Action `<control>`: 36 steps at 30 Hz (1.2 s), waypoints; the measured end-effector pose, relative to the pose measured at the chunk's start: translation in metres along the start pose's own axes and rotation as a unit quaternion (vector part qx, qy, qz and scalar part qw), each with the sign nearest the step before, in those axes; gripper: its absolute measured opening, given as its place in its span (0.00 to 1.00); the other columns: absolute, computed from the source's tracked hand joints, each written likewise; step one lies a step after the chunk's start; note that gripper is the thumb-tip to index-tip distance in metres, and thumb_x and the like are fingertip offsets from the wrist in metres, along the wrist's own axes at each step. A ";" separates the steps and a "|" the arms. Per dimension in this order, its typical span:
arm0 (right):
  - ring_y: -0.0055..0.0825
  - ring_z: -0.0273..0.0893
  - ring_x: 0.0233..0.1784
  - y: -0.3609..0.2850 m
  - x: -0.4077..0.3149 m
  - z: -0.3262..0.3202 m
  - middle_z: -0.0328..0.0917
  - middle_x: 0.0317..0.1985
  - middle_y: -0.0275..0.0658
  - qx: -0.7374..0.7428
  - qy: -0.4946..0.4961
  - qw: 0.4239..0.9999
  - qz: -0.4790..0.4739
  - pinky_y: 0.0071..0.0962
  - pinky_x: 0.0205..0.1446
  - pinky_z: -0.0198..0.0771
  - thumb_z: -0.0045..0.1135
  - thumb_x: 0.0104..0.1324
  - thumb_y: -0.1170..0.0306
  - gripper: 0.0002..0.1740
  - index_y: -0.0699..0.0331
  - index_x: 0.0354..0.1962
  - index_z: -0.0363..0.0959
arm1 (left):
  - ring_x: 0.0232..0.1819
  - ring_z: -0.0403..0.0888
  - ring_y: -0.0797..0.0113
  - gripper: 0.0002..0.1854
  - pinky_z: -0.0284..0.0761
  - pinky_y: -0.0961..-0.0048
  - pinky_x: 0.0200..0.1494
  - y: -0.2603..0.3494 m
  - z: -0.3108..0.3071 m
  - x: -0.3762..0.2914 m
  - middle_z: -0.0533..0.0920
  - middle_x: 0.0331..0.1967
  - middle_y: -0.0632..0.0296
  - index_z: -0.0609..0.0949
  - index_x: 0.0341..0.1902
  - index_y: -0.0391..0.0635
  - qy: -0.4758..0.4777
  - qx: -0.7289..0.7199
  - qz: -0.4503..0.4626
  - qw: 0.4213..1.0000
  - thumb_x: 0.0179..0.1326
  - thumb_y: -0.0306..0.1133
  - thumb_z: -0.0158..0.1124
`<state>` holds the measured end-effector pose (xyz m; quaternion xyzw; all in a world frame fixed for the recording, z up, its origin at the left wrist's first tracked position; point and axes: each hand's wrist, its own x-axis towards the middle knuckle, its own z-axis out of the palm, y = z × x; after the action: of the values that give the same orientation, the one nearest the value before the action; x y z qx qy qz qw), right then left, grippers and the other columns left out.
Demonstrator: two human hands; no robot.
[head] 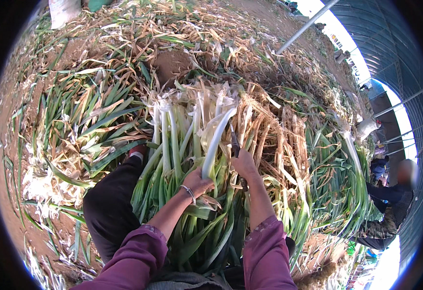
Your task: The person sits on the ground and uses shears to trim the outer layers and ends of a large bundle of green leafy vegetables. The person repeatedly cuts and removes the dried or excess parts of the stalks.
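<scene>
My left hand [198,184], with a bracelet at the wrist, grips a large green onion [215,139] by its lower white stalk, the root end pointing up and away. Just to its right, my right hand [244,165] is closed round the dark handle of a knife-like tool [234,139], its narrow tip beside the stalk. Under and left of my left hand lie several peeled white onion stalks [166,145] with green leaves towards me. To the right of my right hand, unpeeled onions [280,141] with brown dry skins and roots lie in a row.
Dry leaves and peelings [197,29] cover the ground ahead. A heap of leaves [99,119] lies at left, beside my dark-trousered leg [113,206]. At right are more green onions [334,174] and a seated person [392,203]. A metal pole [305,27] slants at upper right under the curved roof.
</scene>
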<state>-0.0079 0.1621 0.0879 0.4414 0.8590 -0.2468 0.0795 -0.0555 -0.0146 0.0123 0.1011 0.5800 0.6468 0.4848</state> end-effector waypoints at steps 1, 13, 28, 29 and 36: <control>0.53 0.75 0.45 0.001 -0.001 -0.001 0.75 0.39 0.61 0.001 -0.012 1.000 -0.014 0.43 0.49 0.69 0.54 0.54 0.66 0.22 0.76 0.41 0.67 | 0.24 0.79 0.71 0.25 0.78 0.76 0.28 0.004 0.002 -0.005 0.79 0.32 0.58 0.71 0.53 0.36 0.007 -0.001 0.012 1.000 0.48 0.21 0.63; 0.60 0.72 0.41 0.046 -0.118 -0.002 0.72 0.31 0.65 0.111 0.035 0.993 -0.021 0.48 0.44 0.66 0.54 0.53 0.68 0.21 0.76 0.39 0.61 | 0.31 0.78 0.52 0.19 0.74 0.58 0.34 0.002 -0.035 0.003 0.78 0.36 0.48 0.73 0.51 0.40 0.240 0.434 0.185 0.849 0.55 0.30 0.58; 0.59 0.73 0.39 0.068 -0.190 0.005 0.74 0.30 0.62 0.024 -0.038 0.999 -0.024 0.48 0.43 0.67 0.52 0.51 0.67 0.22 0.74 0.39 0.60 | 0.51 0.69 0.54 0.28 0.65 0.59 0.53 0.010 0.057 0.012 0.71 0.48 0.53 0.72 0.50 0.40 0.081 0.664 0.139 0.730 0.51 0.47 0.63; 0.59 0.73 0.39 0.072 -0.188 0.004 0.74 0.30 0.62 0.027 -0.030 0.999 -0.018 0.47 0.44 0.67 0.52 0.51 0.67 0.23 0.74 0.40 0.60 | 0.52 0.68 0.54 0.29 0.64 0.58 0.54 0.014 0.067 0.011 0.70 0.50 0.52 0.72 0.51 0.40 0.079 0.658 0.131 0.737 0.50 0.48 0.63; 0.62 0.71 0.41 0.072 -0.161 0.016 0.73 0.33 0.66 0.018 -0.038 0.999 0.005 0.50 0.49 0.65 0.52 0.52 0.64 0.25 0.77 0.40 0.59 | 0.51 0.73 0.49 0.37 0.72 0.61 0.52 0.004 0.058 0.069 0.71 0.48 0.42 0.66 0.53 0.36 0.114 0.545 0.065 0.828 0.39 0.39 0.70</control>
<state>0.1447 0.0741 0.1056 0.4373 0.8485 -0.2788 0.1053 -0.0530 0.0751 0.0032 0.3124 0.8813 0.2625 0.2381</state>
